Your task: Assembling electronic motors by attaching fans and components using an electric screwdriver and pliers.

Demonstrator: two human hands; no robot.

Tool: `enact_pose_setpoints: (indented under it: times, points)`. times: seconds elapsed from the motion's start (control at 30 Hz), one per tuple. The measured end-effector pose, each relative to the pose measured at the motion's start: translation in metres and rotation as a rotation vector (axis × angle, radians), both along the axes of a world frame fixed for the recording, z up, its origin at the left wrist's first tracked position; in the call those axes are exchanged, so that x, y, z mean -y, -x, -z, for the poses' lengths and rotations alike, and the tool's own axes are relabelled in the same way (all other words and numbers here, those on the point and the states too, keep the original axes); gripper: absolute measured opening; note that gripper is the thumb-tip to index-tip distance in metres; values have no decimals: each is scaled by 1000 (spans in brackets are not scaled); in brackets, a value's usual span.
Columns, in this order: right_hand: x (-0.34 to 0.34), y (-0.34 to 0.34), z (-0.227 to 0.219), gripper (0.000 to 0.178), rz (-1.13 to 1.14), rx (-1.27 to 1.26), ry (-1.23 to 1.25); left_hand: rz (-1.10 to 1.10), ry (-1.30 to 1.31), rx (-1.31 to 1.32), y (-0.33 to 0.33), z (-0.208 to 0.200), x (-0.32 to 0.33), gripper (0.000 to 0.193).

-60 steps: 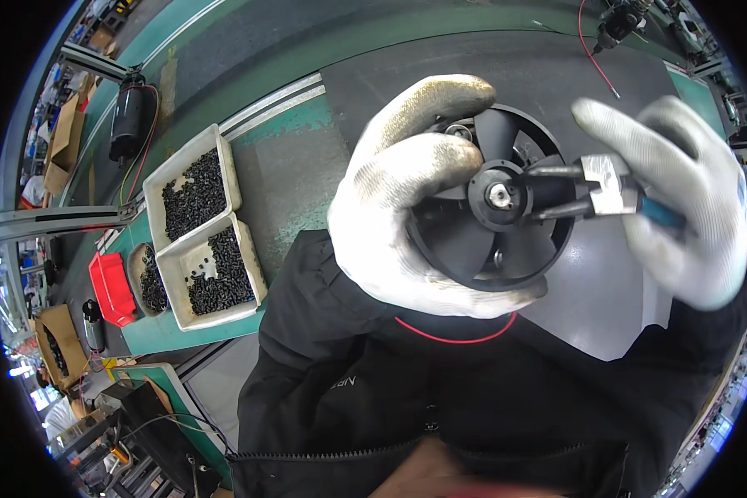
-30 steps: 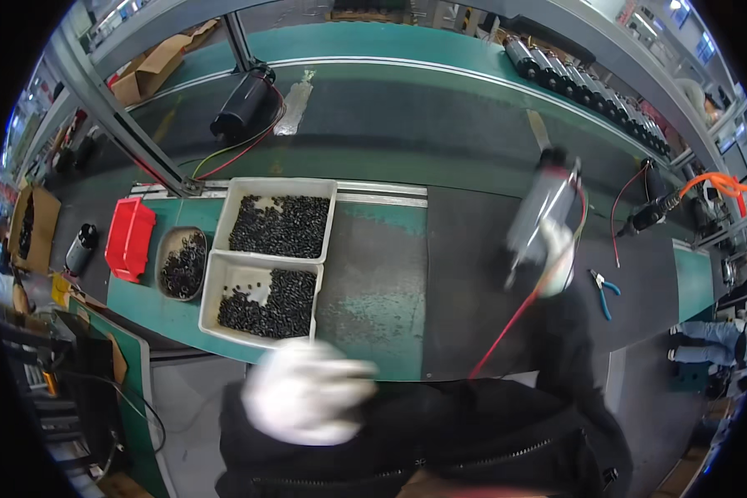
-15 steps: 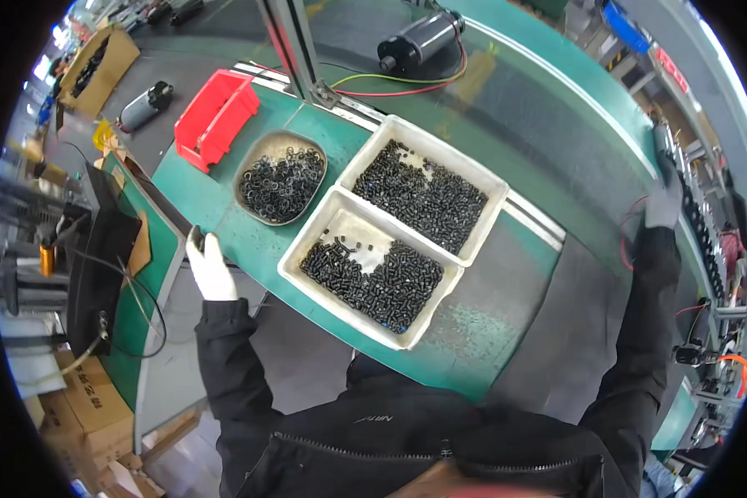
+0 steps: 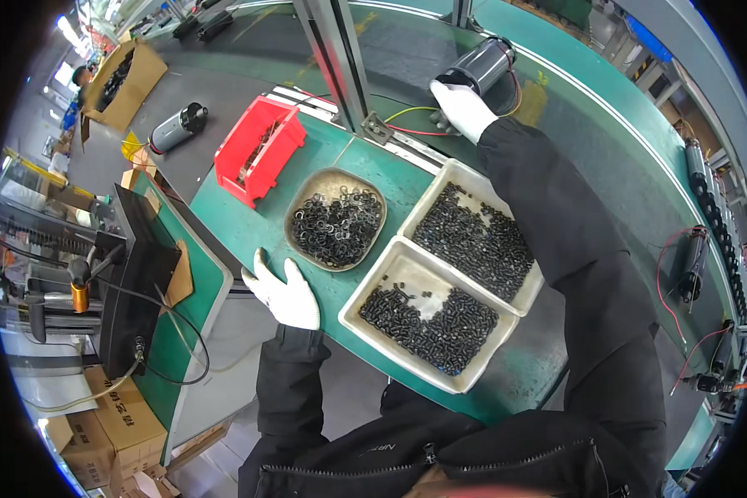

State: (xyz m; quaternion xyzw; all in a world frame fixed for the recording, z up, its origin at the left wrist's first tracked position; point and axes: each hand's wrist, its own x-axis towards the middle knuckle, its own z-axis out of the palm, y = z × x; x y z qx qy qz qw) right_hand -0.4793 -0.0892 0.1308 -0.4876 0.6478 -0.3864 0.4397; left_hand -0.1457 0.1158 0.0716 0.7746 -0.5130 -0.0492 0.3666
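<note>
My right hand (image 4: 465,109), in a white glove, has reached across to a black cylindrical motor (image 4: 491,63) on the belt. It closes around the motor's near end and covers part of it; some fingers curl out of sight beneath. My left hand (image 4: 284,292), also gloved, is empty, its fingers spread at the near edge of the green table (image 4: 228,217). Near that hand stands a metal bowl (image 4: 294,241) of small black rings. To its right, two white trays (image 4: 353,309) hold many small black cylindrical parts.
Behind the bowl is a red bin (image 4: 234,178) with small parts inside. A metal post (image 4: 334,58) rises beside the belt (image 4: 407,70). Another motor (image 4: 178,129) lies at the left, near a cardboard box (image 4: 145,81). More motors (image 4: 694,264) with wires sit at the right.
My right hand has swung from the far right over to the motor. My left hand has opened its fingers wider and come slightly nearer the bowl. The whole view has shifted.
</note>
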Motion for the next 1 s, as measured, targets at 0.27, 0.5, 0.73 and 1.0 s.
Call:
enact_pose_setpoints:
  times: [0.27, 0.5, 0.73, 1.0]
  points:
    - [40, -10, 26, 38, 97, 63, 151, -29, -3, -43, 0, 7, -3, 56]
    - [-79, 123, -86, 45, -264, -1123, 115, -24, 26, -77, 4, -3, 1, 55]
    - [-263, 120, -144, 30, -187, -1179, -62, 16, 48, 5, -15, 10, 0, 53]
    - [-433, 135, -152, 27, 3, -948, -196, 247, 93, 263, -43, -35, -39, 46]
